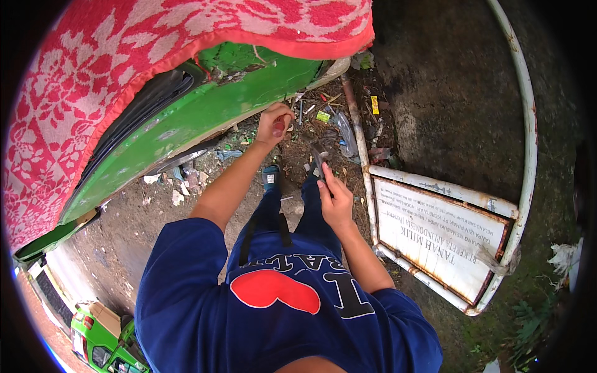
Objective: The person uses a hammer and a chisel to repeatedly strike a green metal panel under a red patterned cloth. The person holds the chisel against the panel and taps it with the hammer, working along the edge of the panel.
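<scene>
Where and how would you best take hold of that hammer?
I'd grip the hammer by its handle, coming from the person's own side, slightly from the right, as the right hand does. The slim handle runs back from the metal head toward the person, so it should be easy to wrap around while the head stays free.

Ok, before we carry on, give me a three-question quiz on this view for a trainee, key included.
1. Which hand holds the hammer?
2. True or false: the patterned cloth lies over part of the green car body.
3. The framed white sign is on the person's: a) left, b) right.

Key:
1. The right hand; the left hand grips a reddish handle.
2. True.
3. b.
</scene>
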The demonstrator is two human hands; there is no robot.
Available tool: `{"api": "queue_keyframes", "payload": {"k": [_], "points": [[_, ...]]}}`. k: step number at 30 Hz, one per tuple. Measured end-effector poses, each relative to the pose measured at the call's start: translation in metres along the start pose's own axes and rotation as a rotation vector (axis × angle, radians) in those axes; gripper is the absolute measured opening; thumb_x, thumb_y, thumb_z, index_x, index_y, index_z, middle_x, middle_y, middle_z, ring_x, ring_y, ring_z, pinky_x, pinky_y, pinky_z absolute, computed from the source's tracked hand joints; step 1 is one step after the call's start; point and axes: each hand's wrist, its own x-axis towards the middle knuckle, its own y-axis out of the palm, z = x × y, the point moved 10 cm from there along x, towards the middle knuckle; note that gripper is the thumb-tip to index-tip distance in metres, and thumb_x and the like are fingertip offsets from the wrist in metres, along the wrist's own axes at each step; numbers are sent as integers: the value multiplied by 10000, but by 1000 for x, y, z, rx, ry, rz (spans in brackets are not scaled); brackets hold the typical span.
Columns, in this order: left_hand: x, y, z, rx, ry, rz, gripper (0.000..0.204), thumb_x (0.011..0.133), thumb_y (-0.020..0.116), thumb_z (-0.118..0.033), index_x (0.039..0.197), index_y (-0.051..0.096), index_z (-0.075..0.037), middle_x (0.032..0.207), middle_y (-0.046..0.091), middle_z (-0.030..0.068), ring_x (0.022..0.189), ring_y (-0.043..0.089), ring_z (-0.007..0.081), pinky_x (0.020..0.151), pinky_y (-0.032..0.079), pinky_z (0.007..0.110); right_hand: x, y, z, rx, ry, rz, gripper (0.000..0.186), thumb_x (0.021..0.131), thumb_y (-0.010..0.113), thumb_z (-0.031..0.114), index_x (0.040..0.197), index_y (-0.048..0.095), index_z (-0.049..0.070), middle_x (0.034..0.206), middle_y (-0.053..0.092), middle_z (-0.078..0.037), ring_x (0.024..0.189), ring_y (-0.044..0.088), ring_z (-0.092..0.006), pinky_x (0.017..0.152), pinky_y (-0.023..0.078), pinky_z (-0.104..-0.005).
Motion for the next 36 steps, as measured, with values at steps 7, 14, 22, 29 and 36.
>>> {"api": "queue_keyframes", "payload": {"k": [7,14,22,29,36], "points": [[-4,-1,1,-29,16,-46,96,814,623,56,826,676,-23,853,630,103,780,625,246,706,486,308,4,11,10,-8,11,86,439,897,643,-5,1331,598,43,897,666,-167,766,651,-248,798,502,-334],[-10,-2,1,-18,40,-113,116,776,641,67,815,682,-34,830,622,103,741,626,250,676,486,299,6,20,14,13,21,130,417,902,628,-22,1315,599,17,925,679,-182,802,673,-270,1060,414,-424],[-3,2,0,-51,-1,-196,179,715,637,121,830,684,-9,785,575,79,668,580,179,618,457,270,6,13,40,-73,-241,65,447,881,648,-28,1321,600,34,790,622,-137,645,601,-261,646,513,-351],[-10,-1,24,10,-6,-103,238,669,630,124,832,689,-38,830,608,76,737,609,197,637,467,289,19,29,12,-275,-157,92,490,860,684,53,1336,617,150,806,629,-90,624,621,-247,558,507,-353],[-10,11,5,-31,-33,30,270,631,647,111,850,682,-42,860,616,93,756,614,241,670,478,304,6,5,-1,-101,-58,13,491,881,663,17,1354,601,132,766,599,-117,621,584,-254,596,498,-348]]}}
